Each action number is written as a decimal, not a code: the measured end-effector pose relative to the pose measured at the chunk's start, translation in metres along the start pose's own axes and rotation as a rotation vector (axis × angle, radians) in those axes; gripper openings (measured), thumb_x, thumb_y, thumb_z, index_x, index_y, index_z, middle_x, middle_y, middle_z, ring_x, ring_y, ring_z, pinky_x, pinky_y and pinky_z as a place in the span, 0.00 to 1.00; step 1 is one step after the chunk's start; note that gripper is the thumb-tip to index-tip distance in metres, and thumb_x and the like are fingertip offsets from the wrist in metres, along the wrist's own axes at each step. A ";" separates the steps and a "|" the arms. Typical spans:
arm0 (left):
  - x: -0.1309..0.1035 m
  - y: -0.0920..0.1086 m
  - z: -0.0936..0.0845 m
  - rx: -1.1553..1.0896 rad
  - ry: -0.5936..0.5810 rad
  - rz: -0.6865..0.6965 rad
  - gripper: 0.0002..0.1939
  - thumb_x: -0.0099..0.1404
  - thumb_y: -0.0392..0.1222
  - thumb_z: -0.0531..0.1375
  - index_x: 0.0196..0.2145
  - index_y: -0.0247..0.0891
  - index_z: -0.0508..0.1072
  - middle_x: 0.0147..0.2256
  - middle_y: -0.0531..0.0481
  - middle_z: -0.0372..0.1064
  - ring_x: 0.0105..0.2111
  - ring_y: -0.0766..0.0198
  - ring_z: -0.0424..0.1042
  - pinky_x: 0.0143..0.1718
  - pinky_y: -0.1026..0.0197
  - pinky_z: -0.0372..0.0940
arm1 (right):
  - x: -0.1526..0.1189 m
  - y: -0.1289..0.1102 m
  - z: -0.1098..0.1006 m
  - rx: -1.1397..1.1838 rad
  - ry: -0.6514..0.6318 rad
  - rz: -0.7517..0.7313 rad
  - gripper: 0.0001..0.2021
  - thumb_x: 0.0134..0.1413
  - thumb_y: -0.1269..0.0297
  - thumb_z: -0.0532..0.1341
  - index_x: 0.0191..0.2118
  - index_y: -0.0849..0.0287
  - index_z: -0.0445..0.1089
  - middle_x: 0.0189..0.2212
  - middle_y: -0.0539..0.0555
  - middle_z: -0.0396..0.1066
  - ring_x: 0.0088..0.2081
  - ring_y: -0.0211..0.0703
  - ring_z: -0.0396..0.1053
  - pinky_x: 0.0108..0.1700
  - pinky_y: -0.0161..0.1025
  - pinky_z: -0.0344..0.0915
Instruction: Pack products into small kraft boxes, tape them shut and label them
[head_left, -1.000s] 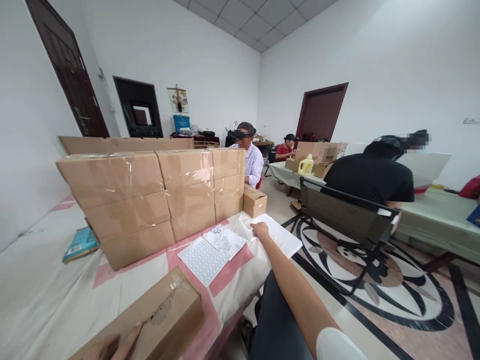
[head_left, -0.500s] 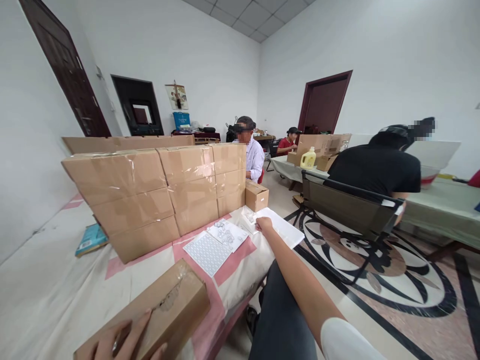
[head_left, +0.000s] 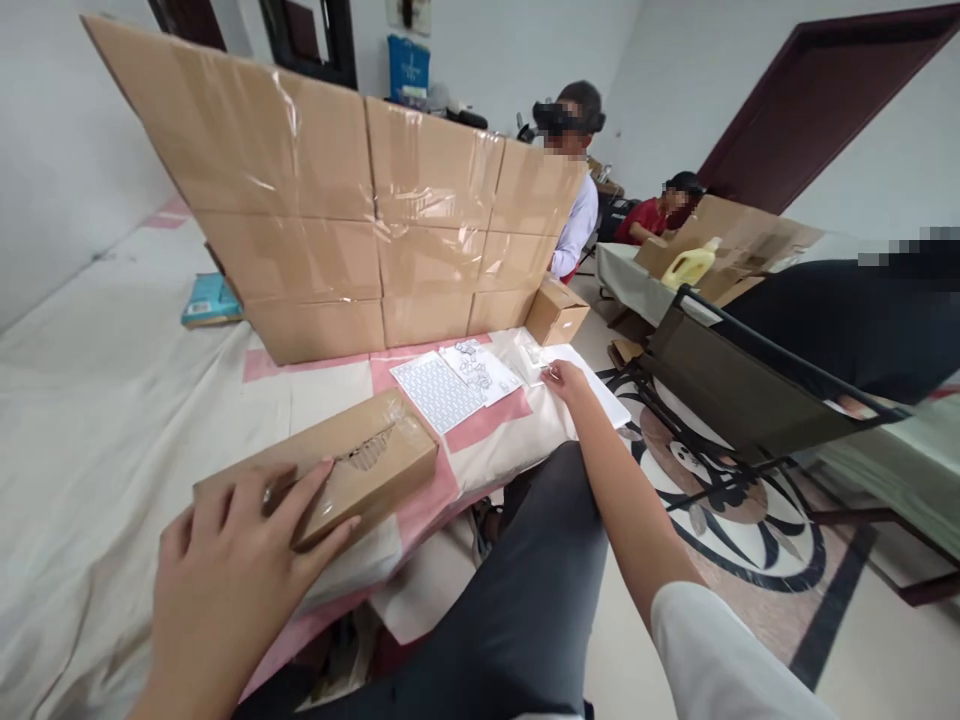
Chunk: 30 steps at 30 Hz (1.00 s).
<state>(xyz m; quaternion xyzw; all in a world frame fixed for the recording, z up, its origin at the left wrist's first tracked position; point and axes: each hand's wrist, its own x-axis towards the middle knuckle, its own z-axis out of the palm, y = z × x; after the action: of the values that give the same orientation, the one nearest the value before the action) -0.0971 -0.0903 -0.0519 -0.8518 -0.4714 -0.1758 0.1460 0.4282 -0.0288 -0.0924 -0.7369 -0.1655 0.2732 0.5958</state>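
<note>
A long brown cardboard box [head_left: 375, 470] with a torn patch on its taped top lies at the near edge of the table. My left hand [head_left: 240, 540] rests on the box's left part with its fingers spread. Farther right, my right hand [head_left: 566, 382] is closed at a small white item [head_left: 531, 358]; what its fingers pinch is too small to make out. Beside it lie white stacked paper [head_left: 600, 390], a sheet with line drawings [head_left: 484, 370] and a sheet with a repeated small pattern [head_left: 437, 392].
Taped cardboard boxes [head_left: 322, 190] stand stacked like a wall behind the sheets. A small box [head_left: 556, 312] sits at their right end, a blue packet [head_left: 212, 300] at their left. Several people sit beyond; a folding chair [head_left: 735, 390] stands to the right.
The view has tilted down and shifted, so more of my left hand and the box shows. My left hand stays on the box; my right hand remains by the white item.
</note>
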 end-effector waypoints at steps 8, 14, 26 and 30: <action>-0.001 -0.001 -0.001 0.011 0.006 0.004 0.28 0.70 0.60 0.53 0.60 0.43 0.72 0.51 0.37 0.72 0.48 0.42 0.65 0.46 0.45 0.58 | 0.001 0.007 -0.002 -0.009 0.051 0.046 0.10 0.57 0.77 0.60 0.30 0.56 0.61 0.23 0.47 0.62 0.32 0.38 0.71 0.37 0.32 0.75; -0.001 -0.001 0.000 0.023 -0.018 -0.008 0.28 0.70 0.60 0.51 0.61 0.46 0.71 0.52 0.39 0.72 0.49 0.42 0.65 0.46 0.45 0.59 | -0.003 0.009 -0.001 -0.014 0.060 0.035 0.14 0.47 0.79 0.62 0.27 0.54 0.56 0.21 0.47 0.62 0.32 0.40 0.72 0.39 0.36 0.76; -0.003 -0.003 0.006 -0.018 -0.050 -0.015 0.30 0.71 0.60 0.49 0.62 0.46 0.72 0.53 0.37 0.70 0.49 0.37 0.64 0.44 0.42 0.59 | -0.008 0.007 -0.003 -0.129 -0.005 -0.038 0.14 0.48 0.70 0.66 0.27 0.53 0.58 0.19 0.49 0.60 0.33 0.46 0.74 0.33 0.37 0.76; -0.003 -0.002 0.005 -0.022 -0.048 -0.011 0.30 0.71 0.60 0.49 0.62 0.45 0.72 0.52 0.37 0.70 0.49 0.37 0.65 0.44 0.43 0.60 | -0.014 0.009 0.000 -0.071 0.050 -0.028 0.15 0.48 0.73 0.65 0.26 0.54 0.55 0.20 0.49 0.62 0.33 0.43 0.74 0.35 0.36 0.76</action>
<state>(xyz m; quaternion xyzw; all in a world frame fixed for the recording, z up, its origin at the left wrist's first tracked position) -0.0998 -0.0893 -0.0572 -0.8546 -0.4776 -0.1613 0.1244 0.4163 -0.0385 -0.0983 -0.7618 -0.1702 0.2402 0.5771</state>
